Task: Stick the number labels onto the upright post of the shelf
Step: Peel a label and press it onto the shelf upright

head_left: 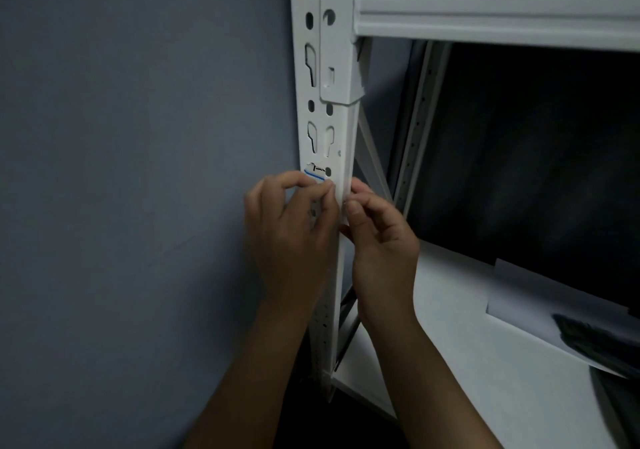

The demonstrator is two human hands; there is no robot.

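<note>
The white upright post [341, 130] of the shelf runs down the middle of the head view, punched with keyhole slots. A small white label [317, 172] with black marks and a blue line lies against the post's front face. My left hand [291, 227] has its curled fingertips on the label's lower edge, pinching or pressing it at the post. My right hand [381, 240] is at the post's right edge, its thumb and fingers curled against the label's right end. Most of the label is hidden by my fingers.
A grey-blue wall [138, 171] fills the left. A white ribbed shelf beam [502, 1] crosses the top right. Below it, a white shelf board [485, 362] carries a paper sheet [540, 296] and a dark object [595, 341]. The shelf's back is dark.
</note>
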